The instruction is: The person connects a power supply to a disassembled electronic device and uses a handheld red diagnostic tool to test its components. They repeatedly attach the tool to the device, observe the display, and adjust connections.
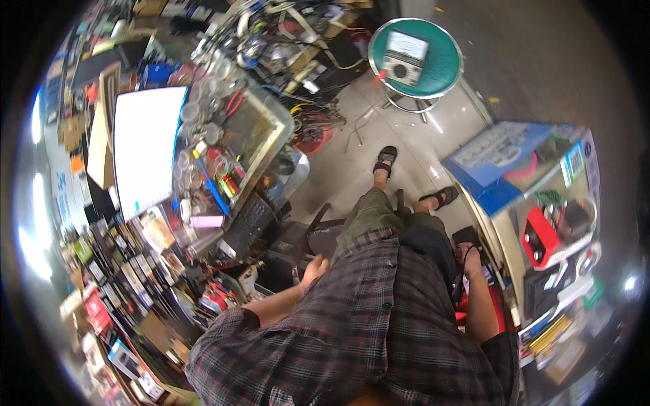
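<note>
My left hand [314,271] is low beside my left hip, close to a dark chair frame [305,237]. Its fingers are small and partly turned away, so their grip cannot be read. On the other side, my right hand [468,260] hangs by my right thigh with its fingers curled. A thin dark loop passes at those fingers, and a flat black object [466,235] lies just beyond them. Whether the hand holds that object is unclear. Ahead of my feet, an analog multimeter [404,59] lies on a round green stool [439,54].
To the left, a crowded bench holds a white panel [150,149], a blue pen-like stick [211,183] and red-handled pliers [235,103]. Tangled cables [298,40] pile up at the far side. Right of me stands a blue box [501,162] near a red-framed item [539,237].
</note>
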`<state>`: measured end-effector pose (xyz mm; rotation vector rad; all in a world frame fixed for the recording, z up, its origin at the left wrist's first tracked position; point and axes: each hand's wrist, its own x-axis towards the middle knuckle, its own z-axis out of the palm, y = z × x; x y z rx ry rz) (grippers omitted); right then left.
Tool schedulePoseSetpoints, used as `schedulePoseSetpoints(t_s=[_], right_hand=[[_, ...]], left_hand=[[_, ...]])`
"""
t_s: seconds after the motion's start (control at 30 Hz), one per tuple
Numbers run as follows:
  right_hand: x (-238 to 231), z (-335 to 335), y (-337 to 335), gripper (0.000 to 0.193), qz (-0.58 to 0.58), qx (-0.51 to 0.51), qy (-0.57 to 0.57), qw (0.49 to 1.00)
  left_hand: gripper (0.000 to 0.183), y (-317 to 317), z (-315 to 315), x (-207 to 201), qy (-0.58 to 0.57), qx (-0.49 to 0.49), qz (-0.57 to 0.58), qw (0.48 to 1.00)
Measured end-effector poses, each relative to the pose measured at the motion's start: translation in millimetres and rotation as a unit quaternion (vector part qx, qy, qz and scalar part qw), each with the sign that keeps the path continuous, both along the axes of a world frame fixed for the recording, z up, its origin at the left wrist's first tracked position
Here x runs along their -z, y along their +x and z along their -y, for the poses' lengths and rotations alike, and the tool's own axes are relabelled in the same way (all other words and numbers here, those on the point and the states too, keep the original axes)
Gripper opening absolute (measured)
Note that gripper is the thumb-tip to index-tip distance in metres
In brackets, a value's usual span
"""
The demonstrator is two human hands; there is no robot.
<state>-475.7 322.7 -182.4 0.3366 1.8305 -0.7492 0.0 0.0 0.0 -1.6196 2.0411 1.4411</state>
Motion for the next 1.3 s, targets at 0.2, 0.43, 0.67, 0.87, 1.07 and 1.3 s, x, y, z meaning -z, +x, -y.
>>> schedulePoseSetpoints(t_s=[0.2, 0.43, 0.67, 0.87, 1.07, 1.3], right_hand=[[-28, 127, -60, 0.028, 0.03, -0.113, -0.023, 0.993], [-85, 242, -91, 0.027, -0.027, -0.191, -0.148, 0.97], [-149, 300, -82, 0.028, -0.067, -0.238, -0.186, 0.951], [-165, 242, -43, 0.034, -0.1, -0.281, -0.168, 0.94], [-173, 189, 7, 0.03, -0.115, -0.164, -0.125, 0.972], [-143, 126, 16, 0.03, -0.152, -0.098, -0.126, 0.975]], left_hand=[[0.039, -35, 127, 111, 0.157, -0.249, 0.07, 0.953], [0.042, -67, 182, 107, 0.143, -0.165, 0.012, 0.976], [0.047, -108, 258, 113, 0.05, 0.003, 0.085, 0.995], [0.045, -192, 316, 115, 0.002, 0.229, 0.01, 0.973], [0.043, -353, 386, 92, -0.064, 0.264, -0.065, 0.96], [0.034, -515, 438, -17, 0.09, -0.025, -0.258, 0.962]])
